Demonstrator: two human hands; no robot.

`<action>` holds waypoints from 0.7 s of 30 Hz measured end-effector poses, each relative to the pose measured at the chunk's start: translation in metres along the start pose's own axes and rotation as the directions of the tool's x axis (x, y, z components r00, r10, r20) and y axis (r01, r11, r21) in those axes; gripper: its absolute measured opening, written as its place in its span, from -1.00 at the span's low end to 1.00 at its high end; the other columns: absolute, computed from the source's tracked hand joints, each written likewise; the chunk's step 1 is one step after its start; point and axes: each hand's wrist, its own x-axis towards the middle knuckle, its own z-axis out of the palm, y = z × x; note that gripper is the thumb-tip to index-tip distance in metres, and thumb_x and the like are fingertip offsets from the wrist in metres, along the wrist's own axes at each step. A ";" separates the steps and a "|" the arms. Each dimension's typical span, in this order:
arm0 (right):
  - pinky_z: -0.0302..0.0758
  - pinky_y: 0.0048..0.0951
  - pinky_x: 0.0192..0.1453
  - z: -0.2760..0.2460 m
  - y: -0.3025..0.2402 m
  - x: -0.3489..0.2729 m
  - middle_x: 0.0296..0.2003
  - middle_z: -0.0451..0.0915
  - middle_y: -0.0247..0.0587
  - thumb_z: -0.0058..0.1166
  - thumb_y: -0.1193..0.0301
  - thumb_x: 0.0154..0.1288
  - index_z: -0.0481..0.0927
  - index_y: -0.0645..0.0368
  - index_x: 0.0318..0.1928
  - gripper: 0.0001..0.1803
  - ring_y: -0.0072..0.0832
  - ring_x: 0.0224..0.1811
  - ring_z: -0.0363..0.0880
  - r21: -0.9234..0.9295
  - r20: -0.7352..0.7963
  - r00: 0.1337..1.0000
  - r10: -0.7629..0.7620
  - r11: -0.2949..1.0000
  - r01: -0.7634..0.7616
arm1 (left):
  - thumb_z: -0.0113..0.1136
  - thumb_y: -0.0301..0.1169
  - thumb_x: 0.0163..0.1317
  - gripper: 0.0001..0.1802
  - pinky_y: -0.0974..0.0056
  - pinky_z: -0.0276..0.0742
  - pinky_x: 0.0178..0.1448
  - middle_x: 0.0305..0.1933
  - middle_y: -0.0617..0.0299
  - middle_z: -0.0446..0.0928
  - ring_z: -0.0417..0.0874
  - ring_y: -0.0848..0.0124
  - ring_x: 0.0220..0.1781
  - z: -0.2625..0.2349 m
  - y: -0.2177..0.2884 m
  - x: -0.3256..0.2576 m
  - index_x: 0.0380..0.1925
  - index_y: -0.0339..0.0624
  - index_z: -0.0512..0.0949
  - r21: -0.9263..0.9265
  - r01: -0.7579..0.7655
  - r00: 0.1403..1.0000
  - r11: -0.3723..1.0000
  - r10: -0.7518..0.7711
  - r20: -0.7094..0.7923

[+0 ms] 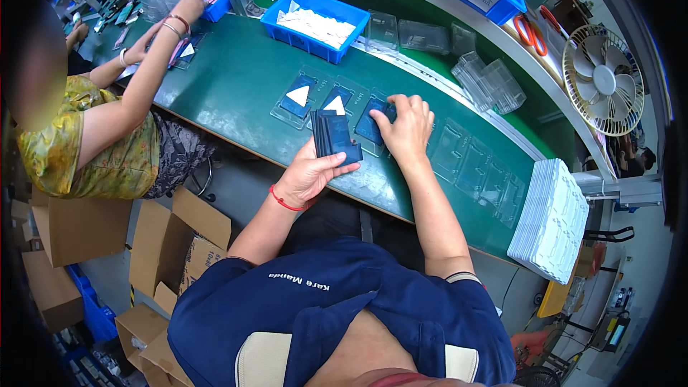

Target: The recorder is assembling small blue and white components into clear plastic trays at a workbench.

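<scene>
My left hand (304,175) is closed round a stack of thin dark rectangular panels (331,135), thumb at its right edge. Farther right, my right hand (411,129) reaches down with curled fingers and thumb on another dark panel (368,125), which lies in a clear plastic tray. Its fingertips partly cover that panel's upper right corner. To the left, a dark panel (289,103) carrying a white triangular piece (300,94) sits in its own clear tray. Between them lies one more panel (344,92) with a white piece (335,105), partly behind the stack.
Several clear trays (451,145) continue rightward along the green bench (236,93). A stack of white trays (548,218) stands at its right end. Beyond are a blue bin (308,39) of white pieces, clear boxes and a fan (603,80). A co-worker (107,129) works at left, near cardboard boxes (168,244).
</scene>
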 end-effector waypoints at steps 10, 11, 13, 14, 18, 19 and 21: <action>0.29 -0.64 -0.43 -0.049 0.031 -0.029 -0.58 0.40 -0.52 0.22 0.53 0.13 0.48 0.16 0.07 -0.56 -0.78 -0.52 0.30 0.776 0.490 0.872 0.026 0.442 -0.449 | 0.15 -0.59 0.21 -0.54 0.22 0.70 -0.13 -0.01 0.14 0.51 0.63 0.29 -0.04 0.023 -0.029 0.026 0.12 -0.19 0.34 0.112 0.150 0.988 0.982 -0.153 0.021; 0.29 -0.65 -0.43 -0.046 0.038 -0.029 -0.57 0.40 -0.55 0.20 0.58 0.13 0.50 0.16 0.04 -0.59 -0.80 -0.54 0.29 0.805 0.466 0.871 0.158 0.333 -0.491 | 0.13 -0.57 0.23 -0.56 0.18 0.68 -0.06 -0.01 0.15 0.51 0.61 0.29 -0.03 0.024 -0.029 0.027 0.13 -0.19 0.34 0.029 0.198 0.979 0.980 -0.200 0.043; 0.29 -0.65 -0.46 -0.045 0.061 -0.021 -0.63 0.42 -0.47 0.22 0.57 0.11 0.53 0.19 -0.03 -0.63 -0.76 -0.59 0.31 0.699 0.400 0.864 0.307 0.507 -0.504 | 0.09 -0.57 0.25 -0.56 0.12 0.63 0.04 0.02 0.10 0.48 0.58 0.24 0.03 0.032 -0.026 0.026 0.14 -0.20 0.32 -0.062 0.194 0.979 0.979 -0.189 0.077; 0.29 -0.64 -0.47 -0.041 0.070 -0.019 -0.65 0.44 -0.42 0.23 0.57 0.10 0.54 0.20 -0.05 -0.64 -0.73 -0.61 0.33 0.592 0.341 0.878 0.336 0.648 -0.478 | 0.05 -0.58 0.27 -0.57 0.06 0.58 0.13 0.05 0.06 0.46 0.55 0.20 0.09 0.034 -0.025 0.024 0.16 -0.22 0.31 -0.159 0.186 0.979 0.969 -0.170 0.108; 0.31 -0.22 -0.07 -0.036 0.057 -0.029 -0.38 0.53 -0.18 0.37 0.18 -0.08 0.57 0.13 -0.07 -0.47 -0.22 -0.31 0.51 0.089 0.076 0.992 0.099 0.990 -0.106 | -0.03 -0.64 0.28 -0.47 -0.03 0.48 0.25 0.19 -0.03 0.35 0.44 0.13 0.24 0.030 -0.033 0.027 0.25 -0.22 0.18 -0.002 0.102 0.992 0.995 -0.101 0.074; 0.29 -0.28 -0.05 -0.039 0.053 -0.031 -0.26 0.50 -0.16 0.38 0.16 -0.08 0.56 0.10 -0.03 -0.43 -0.26 -0.23 0.50 0.079 0.075 0.987 0.141 0.986 -0.147 | 0.00 -0.68 0.25 -0.47 0.06 0.60 0.13 0.13 0.02 0.41 0.52 0.22 0.14 0.036 -0.033 0.028 0.23 -0.19 0.22 0.033 0.075 0.997 0.997 -0.076 0.023; 0.31 -0.29 -0.08 -0.052 0.051 -0.033 -0.28 0.51 -0.19 0.38 0.14 -0.07 0.55 0.11 0.00 -0.40 -0.31 -0.27 0.49 0.219 0.133 0.969 0.207 0.948 -0.232 | 0.06 -0.67 0.22 -0.48 0.14 0.66 0.01 0.08 0.07 0.46 0.56 0.27 0.07 0.039 -0.035 0.032 0.19 -0.19 0.26 0.126 0.074 0.997 0.989 -0.075 0.005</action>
